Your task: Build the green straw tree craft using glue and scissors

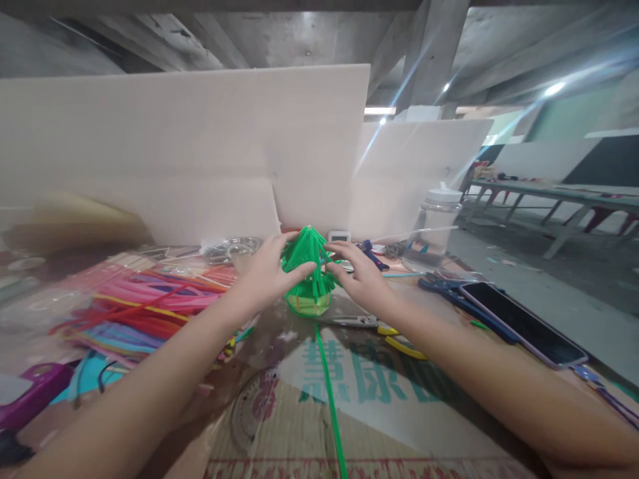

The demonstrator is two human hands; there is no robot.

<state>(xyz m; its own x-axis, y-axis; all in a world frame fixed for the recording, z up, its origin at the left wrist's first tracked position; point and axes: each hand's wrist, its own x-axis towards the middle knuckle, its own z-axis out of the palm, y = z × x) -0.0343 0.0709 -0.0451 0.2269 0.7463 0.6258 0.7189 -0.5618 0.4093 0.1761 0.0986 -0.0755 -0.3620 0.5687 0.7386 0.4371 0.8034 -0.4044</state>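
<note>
A green cone-shaped craft of thin fuzzy strips, like pipe cleaners [308, 256], stands upright on a lighter green round base [310, 306]. On its left side my left hand [272, 269] grips it, thumb across the front and fingers reaching behind. From the right, my right hand [357, 273] pinches the strips at the cone's edge between thumb and fingers. One long green strip [328, 386] trails over the table below the base. Just under the right hand lie pliers with yellow handles [352, 321], partly covered by the forearm.
Left of the hands lies a pile of coloured pipe cleaners [154, 299], with a purple tool [37, 396], maybe a glue gun. To the right are a phone [522, 322], dark blue-handled scissors [442, 286] and a clear water bottle [432, 229]. White boards [200, 146] rise behind.
</note>
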